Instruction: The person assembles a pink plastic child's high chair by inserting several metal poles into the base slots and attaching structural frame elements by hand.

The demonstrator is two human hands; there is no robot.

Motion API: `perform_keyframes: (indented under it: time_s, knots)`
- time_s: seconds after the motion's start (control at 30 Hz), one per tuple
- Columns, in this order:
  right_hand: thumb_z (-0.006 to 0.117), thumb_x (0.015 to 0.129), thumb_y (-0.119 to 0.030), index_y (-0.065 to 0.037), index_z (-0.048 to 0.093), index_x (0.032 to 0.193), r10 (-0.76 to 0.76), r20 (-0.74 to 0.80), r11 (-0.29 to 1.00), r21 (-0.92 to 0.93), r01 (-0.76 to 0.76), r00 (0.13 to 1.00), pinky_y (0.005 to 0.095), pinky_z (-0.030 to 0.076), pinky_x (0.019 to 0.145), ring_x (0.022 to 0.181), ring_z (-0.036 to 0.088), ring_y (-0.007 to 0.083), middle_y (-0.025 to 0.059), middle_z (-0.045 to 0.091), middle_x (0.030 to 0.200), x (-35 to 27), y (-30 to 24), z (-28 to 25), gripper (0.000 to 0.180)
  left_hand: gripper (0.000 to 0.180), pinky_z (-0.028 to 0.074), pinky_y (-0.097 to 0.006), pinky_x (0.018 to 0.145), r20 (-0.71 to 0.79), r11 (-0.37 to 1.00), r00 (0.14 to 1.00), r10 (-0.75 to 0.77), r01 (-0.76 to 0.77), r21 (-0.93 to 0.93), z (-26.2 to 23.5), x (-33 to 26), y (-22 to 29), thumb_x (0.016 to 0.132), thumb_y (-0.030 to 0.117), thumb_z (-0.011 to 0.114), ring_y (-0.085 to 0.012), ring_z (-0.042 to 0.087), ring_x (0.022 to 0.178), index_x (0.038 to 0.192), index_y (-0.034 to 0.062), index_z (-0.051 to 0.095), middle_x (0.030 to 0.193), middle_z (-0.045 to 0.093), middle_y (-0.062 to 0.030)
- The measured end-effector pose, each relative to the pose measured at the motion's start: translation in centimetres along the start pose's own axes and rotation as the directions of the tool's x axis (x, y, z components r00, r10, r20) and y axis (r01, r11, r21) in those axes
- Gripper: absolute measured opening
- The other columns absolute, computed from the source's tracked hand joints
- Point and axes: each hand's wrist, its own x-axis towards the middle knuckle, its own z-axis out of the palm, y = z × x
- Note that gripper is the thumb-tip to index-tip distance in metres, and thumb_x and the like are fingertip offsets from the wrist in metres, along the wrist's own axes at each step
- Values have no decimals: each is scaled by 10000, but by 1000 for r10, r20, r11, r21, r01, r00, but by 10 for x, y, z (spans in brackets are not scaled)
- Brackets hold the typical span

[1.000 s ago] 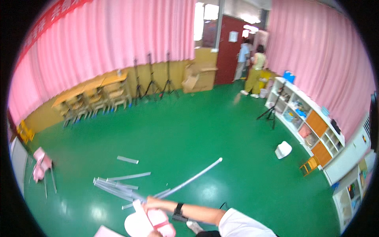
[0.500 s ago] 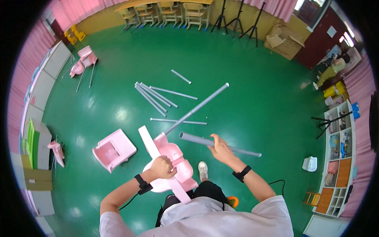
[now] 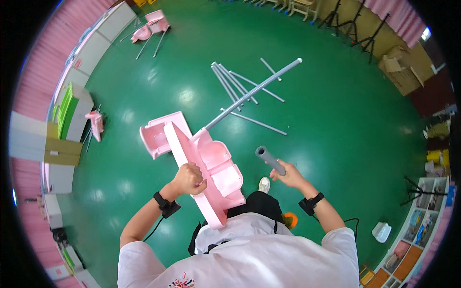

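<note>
My left hand (image 3: 188, 179) is closed on the near edge of a pink plastic high-chair seat (image 3: 221, 161), which is tilted in front of my body. From the seat's far corner a long grey tube leg (image 3: 259, 89) sticks out, its white-capped end pointing away to the right. My right hand (image 3: 288, 176) grips a separate grey tube (image 3: 272, 160), right of the seat and apart from it. The tube's open hollow end faces up toward me, and its rear part is hidden behind the hand.
Several loose grey tubes (image 3: 257, 121) lie on the green floor ahead. A second pink seat piece (image 3: 156, 138) rests left, partly behind the held one. Farther off are pink chairs with legs (image 3: 154, 21), tripods (image 3: 370, 38), a cardboard box (image 3: 401, 72) and shelves (image 3: 408, 240).
My view has turned left. The pink seat has tilted up, showing its thicker side. The tube in my right hand has swung from lying crosswise to pointing its hollow end up at me.
</note>
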Motion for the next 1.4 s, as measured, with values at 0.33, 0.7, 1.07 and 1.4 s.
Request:
perform_keyframes:
  time_s: [0.33,0.7,1.07,1.4]
  knots:
    - [461,971,-467,-97,623,1005,-57,200,938,-325,121,978,367,431,586,614,565,213,72,583,672,-5,11,-11,405,333,366,-353,513,-26,979,982,-188,189,75,-15,-24,27,639,81,649,-229,454,489,416,79,401,430,432,-39]
    - [545,923,-507,-83,623,769,241,533,893,-449,30,811,347,458,568,604,629,223,62,651,636,-19,3,-22,458,330,336,-355,517,-102,950,949,-297,305,74,-15,-34,39,633,82,644,-234,413,467,422,66,390,450,386,-50]
    - [574,900,-516,-44,560,775,72,660,783,-502,367,748,421,387,552,578,535,289,138,518,592,2,35,-2,488,360,309,-352,502,-186,938,929,-320,339,78,0,-39,41,645,43,644,-228,381,443,426,69,360,443,354,-42]
    - [471,898,-626,-75,628,861,87,486,755,-601,261,870,457,468,685,768,629,362,149,651,761,22,66,-11,575,378,307,-350,494,-258,923,900,-352,379,64,19,-48,33,651,19,664,-231,380,431,421,67,368,434,351,-46]
